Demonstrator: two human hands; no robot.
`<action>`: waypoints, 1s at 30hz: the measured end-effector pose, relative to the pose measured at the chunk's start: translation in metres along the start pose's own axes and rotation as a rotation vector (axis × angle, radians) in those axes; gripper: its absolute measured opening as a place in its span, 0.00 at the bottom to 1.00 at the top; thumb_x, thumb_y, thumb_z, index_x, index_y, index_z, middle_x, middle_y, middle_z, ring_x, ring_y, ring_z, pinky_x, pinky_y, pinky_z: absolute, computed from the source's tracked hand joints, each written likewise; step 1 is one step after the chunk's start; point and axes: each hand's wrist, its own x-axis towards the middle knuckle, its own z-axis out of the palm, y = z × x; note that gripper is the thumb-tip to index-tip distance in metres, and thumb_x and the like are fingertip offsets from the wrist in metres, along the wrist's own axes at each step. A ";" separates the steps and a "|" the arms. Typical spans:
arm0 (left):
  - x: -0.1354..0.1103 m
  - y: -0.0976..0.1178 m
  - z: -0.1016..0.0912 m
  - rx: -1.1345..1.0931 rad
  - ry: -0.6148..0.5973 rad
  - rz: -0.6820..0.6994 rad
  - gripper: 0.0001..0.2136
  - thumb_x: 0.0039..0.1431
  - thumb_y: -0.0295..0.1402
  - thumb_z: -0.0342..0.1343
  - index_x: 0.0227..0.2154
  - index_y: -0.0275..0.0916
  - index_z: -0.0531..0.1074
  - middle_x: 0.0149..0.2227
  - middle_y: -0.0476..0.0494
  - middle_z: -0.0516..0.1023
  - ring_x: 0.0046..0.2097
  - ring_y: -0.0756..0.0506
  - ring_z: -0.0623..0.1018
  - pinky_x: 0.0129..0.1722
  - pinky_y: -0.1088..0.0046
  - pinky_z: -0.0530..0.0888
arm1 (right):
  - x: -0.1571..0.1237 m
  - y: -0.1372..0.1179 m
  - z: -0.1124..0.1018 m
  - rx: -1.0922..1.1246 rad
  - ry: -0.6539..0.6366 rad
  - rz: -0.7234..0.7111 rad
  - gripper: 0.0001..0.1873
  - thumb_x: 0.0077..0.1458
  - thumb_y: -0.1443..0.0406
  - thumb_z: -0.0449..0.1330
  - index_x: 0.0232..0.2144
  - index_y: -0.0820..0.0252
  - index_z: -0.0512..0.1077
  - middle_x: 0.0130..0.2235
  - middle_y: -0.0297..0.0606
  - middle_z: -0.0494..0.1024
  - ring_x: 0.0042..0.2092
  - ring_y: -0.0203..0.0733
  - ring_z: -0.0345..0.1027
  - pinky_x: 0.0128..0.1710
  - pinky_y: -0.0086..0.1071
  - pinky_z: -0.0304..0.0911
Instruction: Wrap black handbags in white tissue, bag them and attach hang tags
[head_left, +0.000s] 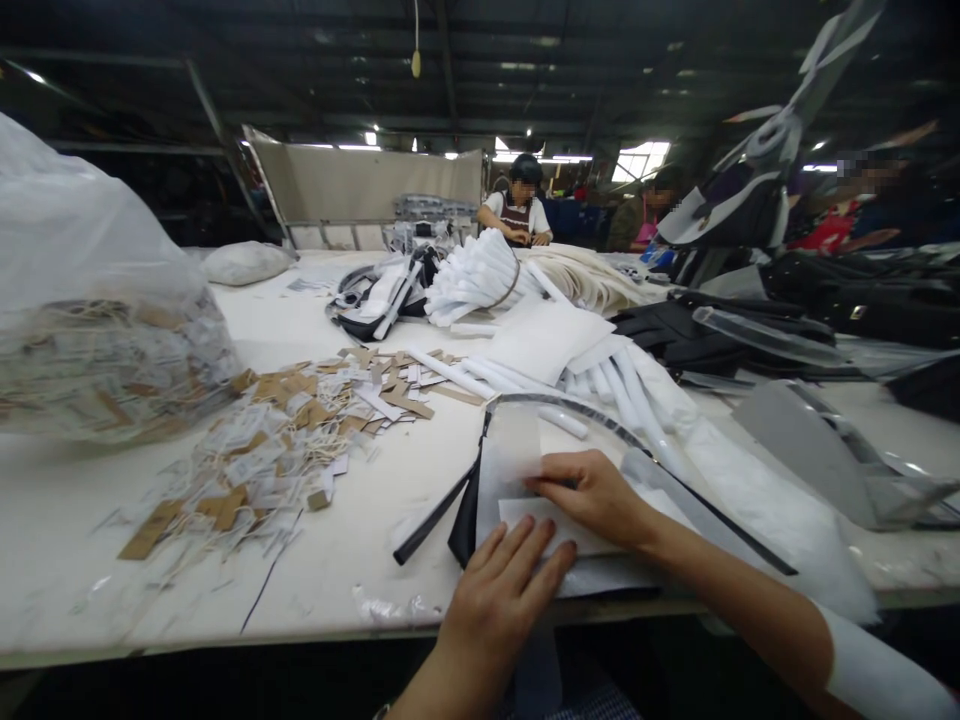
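Observation:
Near the table's front edge lies a dark bag [466, 515] with a black strap [435, 512] sticking out to the left and a curved, clear-wrapped handle [592, 408] arching over it. White sheets cover its top. My left hand [504, 590] rests flat with fingers spread on a white sheet [521, 512] there. Just above, my right hand [592, 495] pinches the edge of a thin translucent sheet [514, 445] between thumb and fingers.
Left of the bag spreads a heap of brown and white paper tags with strings [300, 420], beside a large clear plastic sack [105, 340]. Rolled white foam [480, 280], more bags [712, 335] and a seated co-worker [521, 205] are farther back. White padding [772, 510] lies at right.

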 end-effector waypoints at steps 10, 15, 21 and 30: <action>0.000 -0.001 -0.005 -0.193 -0.085 -0.021 0.17 0.71 0.31 0.42 0.58 0.38 0.68 0.49 0.42 0.80 0.54 0.42 0.77 0.58 0.58 0.73 | -0.029 -0.003 0.013 -0.003 -0.155 -0.192 0.17 0.58 0.74 0.57 0.45 0.57 0.79 0.45 0.37 0.82 0.46 0.37 0.77 0.49 0.26 0.70; -0.001 -0.001 -0.005 -0.239 -0.059 -0.030 0.18 0.70 0.30 0.45 0.61 0.41 0.65 0.54 0.43 0.77 0.58 0.41 0.73 0.60 0.56 0.71 | -0.035 -0.001 0.012 0.041 -0.115 -0.203 0.17 0.57 0.75 0.57 0.44 0.56 0.79 0.45 0.36 0.82 0.47 0.37 0.77 0.50 0.27 0.70; -0.003 -0.001 -0.002 -0.247 -0.029 -0.043 0.18 0.70 0.29 0.45 0.59 0.41 0.67 0.50 0.40 0.79 0.54 0.42 0.76 0.57 0.58 0.74 | -0.035 -0.007 0.017 0.106 -0.111 -0.163 0.14 0.58 0.72 0.59 0.43 0.55 0.80 0.43 0.36 0.83 0.45 0.38 0.78 0.48 0.28 0.71; -0.017 -0.006 0.007 -0.192 0.160 0.021 0.15 0.67 0.25 0.49 0.54 0.37 0.71 0.49 0.39 0.79 0.55 0.42 0.75 0.56 0.59 0.74 | -0.045 -0.016 0.014 0.146 -0.089 -0.118 0.09 0.62 0.67 0.59 0.42 0.57 0.79 0.43 0.39 0.83 0.45 0.40 0.77 0.49 0.33 0.71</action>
